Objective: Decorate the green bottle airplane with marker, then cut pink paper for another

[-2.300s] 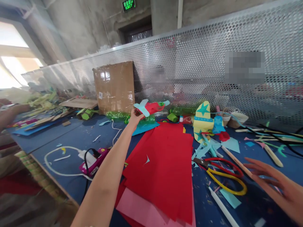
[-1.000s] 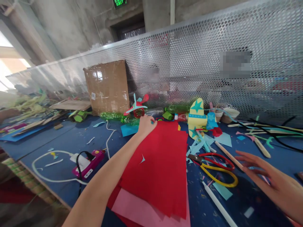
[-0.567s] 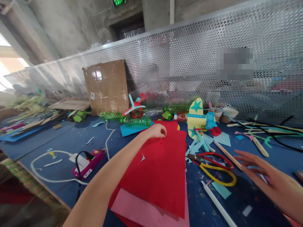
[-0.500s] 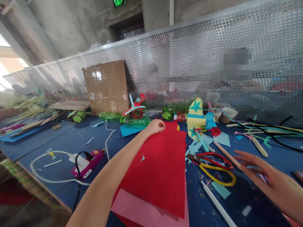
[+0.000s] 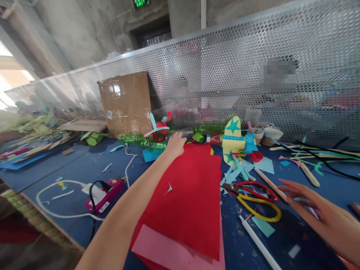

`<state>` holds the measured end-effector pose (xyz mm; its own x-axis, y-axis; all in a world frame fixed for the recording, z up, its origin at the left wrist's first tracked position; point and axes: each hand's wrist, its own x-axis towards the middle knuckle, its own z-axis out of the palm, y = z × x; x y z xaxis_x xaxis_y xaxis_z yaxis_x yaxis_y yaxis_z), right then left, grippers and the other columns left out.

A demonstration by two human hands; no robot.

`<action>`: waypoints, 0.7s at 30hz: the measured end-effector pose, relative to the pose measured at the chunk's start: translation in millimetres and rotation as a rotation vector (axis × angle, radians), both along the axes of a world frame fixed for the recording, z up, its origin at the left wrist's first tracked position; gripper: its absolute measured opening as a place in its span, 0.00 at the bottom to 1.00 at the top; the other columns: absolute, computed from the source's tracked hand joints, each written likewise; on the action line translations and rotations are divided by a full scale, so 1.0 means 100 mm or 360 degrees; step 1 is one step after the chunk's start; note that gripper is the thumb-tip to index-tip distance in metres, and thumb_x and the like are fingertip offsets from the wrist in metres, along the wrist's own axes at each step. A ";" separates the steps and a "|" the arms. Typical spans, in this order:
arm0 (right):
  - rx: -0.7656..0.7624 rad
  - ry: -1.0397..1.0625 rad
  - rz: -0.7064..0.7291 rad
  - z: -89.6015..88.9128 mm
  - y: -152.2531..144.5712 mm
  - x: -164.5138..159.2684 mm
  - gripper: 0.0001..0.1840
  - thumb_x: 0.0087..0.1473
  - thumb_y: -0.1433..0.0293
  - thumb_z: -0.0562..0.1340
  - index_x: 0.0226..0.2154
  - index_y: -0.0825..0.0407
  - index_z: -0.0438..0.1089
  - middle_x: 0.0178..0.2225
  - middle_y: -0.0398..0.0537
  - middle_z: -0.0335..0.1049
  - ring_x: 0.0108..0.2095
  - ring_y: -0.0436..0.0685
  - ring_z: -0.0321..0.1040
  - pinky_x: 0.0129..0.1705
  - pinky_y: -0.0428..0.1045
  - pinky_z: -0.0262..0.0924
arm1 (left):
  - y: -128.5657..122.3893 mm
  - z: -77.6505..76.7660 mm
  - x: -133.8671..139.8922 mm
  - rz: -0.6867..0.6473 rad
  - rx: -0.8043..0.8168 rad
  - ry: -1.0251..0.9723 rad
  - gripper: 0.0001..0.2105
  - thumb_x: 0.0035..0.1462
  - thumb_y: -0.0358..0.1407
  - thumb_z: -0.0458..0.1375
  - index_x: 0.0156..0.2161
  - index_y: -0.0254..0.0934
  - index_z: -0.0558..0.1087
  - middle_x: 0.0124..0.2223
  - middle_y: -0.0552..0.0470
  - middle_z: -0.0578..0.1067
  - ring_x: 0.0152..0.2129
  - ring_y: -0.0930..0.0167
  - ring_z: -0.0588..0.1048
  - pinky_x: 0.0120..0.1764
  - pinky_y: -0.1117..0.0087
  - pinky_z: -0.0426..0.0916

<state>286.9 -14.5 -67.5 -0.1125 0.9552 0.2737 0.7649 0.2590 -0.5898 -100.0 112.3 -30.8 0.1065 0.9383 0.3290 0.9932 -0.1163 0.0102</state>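
My left hand [image 5: 176, 144] reaches over the far left corner of the stacked red paper sheets [image 5: 194, 195]. Its fingers curl down beside a green plastic bottle [image 5: 153, 144] and a clear bottle [image 5: 185, 132]; what they grip, if anything, is hidden. Just left of it stands a red piece with a light-blue and red paper propeller [image 5: 156, 127]. My right hand [image 5: 315, 212] is open, fingers stretched out, near a thin pale stick [image 5: 267, 180]. Between the paper and this hand lie scissors [image 5: 255, 198] with one red and one yellow handle. A pink sheet [image 5: 171, 247] shows under the red ones.
A cardboard sheet [image 5: 126, 105] leans against the perforated metal screen [image 5: 225, 71]. At left lies a purple power strip [image 5: 108, 197] with cables. Right of the paper are a yellow cutout with teal stars [image 5: 232, 144], blue scraps [image 5: 264, 165], a white stick [image 5: 258, 243] and paper cups [image 5: 271, 137].
My left hand has shifted left and slightly farther away, to the bottles beyond the paper. The propeller has turned a little. My right hand stays in place.
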 end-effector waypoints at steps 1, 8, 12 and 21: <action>-0.0032 0.0020 -0.0002 0.00 0.00 0.00 0.27 0.46 0.52 0.53 0.44 0.48 0.67 0.40 0.56 0.80 0.36 0.65 0.80 0.33 0.54 0.76 | -0.03 0.00 -0.02 0.0041 -0.0009 0.0035 0.15 0.64 0.39 0.57 0.53 0.37 0.69 0.54 0.45 0.70 0.45 0.63 0.73 0.46 0.56 0.71; -0.0058 0.0111 -0.0022 -0.02 0.01 0.00 0.25 0.44 0.52 0.55 0.42 0.46 0.68 0.42 0.55 0.80 0.36 0.65 0.80 0.32 0.53 0.76 | -0.17 -0.04 -0.12 0.0328 -0.0024 0.0135 0.14 0.64 0.39 0.57 0.53 0.37 0.69 0.53 0.45 0.70 0.45 0.64 0.74 0.45 0.57 0.71; -0.0022 0.0102 0.0008 0.04 -0.01 -0.03 0.23 0.44 0.53 0.55 0.41 0.44 0.67 0.37 0.53 0.81 0.35 0.67 0.80 0.32 0.56 0.75 | -0.27 0.12 -0.01 0.0283 0.0104 0.0114 0.14 0.64 0.39 0.57 0.53 0.37 0.69 0.53 0.45 0.70 0.45 0.64 0.73 0.46 0.57 0.71; -0.0091 0.0198 0.0114 0.00 -0.05 -0.02 0.23 0.54 0.55 0.54 0.49 0.47 0.65 0.43 0.56 0.80 0.41 0.65 0.78 0.38 0.52 0.75 | -1.01 0.08 0.96 -0.0833 0.0463 -0.0241 0.17 0.58 0.34 0.59 0.52 0.42 0.65 0.55 0.44 0.66 0.55 0.58 0.66 0.53 0.56 0.67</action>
